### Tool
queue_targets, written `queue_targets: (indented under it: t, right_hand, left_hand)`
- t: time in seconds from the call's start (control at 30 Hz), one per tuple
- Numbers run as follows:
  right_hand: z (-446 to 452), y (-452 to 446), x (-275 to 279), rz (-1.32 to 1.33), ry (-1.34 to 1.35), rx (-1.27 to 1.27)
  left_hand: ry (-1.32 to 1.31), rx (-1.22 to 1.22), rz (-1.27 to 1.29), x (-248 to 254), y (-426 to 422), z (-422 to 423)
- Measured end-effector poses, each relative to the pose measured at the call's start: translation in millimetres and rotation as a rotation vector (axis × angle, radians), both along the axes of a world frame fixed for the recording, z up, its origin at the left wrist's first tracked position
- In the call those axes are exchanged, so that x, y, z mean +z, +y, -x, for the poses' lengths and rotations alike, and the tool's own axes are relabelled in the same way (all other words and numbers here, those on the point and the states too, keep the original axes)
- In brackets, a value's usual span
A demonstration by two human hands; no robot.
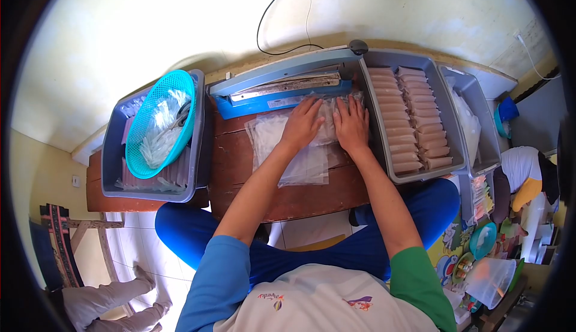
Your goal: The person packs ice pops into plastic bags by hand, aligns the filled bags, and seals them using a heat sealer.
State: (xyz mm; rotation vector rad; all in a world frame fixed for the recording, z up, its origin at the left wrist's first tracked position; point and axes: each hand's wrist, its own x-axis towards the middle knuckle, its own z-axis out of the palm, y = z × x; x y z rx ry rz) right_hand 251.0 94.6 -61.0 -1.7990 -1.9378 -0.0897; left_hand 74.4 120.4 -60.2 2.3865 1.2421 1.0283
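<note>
My left hand [303,123] lies with its fingers stretched out on clear plastic bags [303,167] spread over the brown wooden table. Beside it, my right hand [352,123] rests with fingers apart on a clear plastic packet [325,129]; its contents are hard to make out. Just beyond the fingertips stands a blue bag sealer [240,106] with a long grey arm [282,66] above its metal strip. A grey bin [389,173] stands close to my right hand, holding two rows of pale pink filled packets [401,131].
At left, a turquoise basket [133,146] of plastic scraps sits on a dark bin [201,176]. Another grey bin [480,116] stands farther right. A black cable [259,29] runs down the wall. Other people [114,302] [521,167] are at both sides.
</note>
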Motion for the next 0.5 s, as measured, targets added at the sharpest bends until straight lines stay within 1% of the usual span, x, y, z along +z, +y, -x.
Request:
queue_targets:
  t: [0.03, 0.07, 0.1, 0.13, 0.2, 0.23, 0.3, 0.33, 0.4, 0.5]
  right_hand:
    - [-1, 0, 0, -0.014, -0.006, 0.006]
    - [-3, -2, 0, -0.017, -0.006, 0.005]
    - [-5, -6, 0, -0.074, 0.016, 0.022]
    - [-5, -9, 2, -0.132, 0.038, 0.041]
    - [-6, -21, 6, -0.135, 0.039, 0.055]
    - [-7, -24, 9, -0.141, 0.041, 0.067]
    - [-10, -26, 2, -0.094, 0.046, 0.046]
    - [-11, -25, -2, -0.051, 0.053, 0.030]
    - [-14, -24, -9, -0.054, 0.064, 0.033]
    - [-13, -26, -5, -0.035, 0.066, 0.027]
  left_hand:
    - [0.001, 0.000, -0.002, 0, -3, 1]
    - [-0.071, 0.021, 0.013, 0, -9, 1]
    - [-0.142, 0.042, 0.028, 0, -14, 1]
    - [-0.143, 0.043, 0.025, 1, -19, 3]
    - [-0.231, 0.170, 0.063, 0, -33, 6]
    - [-0.233, 0.168, 0.064, -1, -37, 6]
    - [-0.307, 0.186, 0.285, -4, -44, 8]
    - [-0.307, 0.186, 0.283, -4, -48, 6]
    - [-0.471, 0.171, 0.369, -6, -54, -1]
    - [-0.407, 0.197, 0.304, -3, -59, -2]
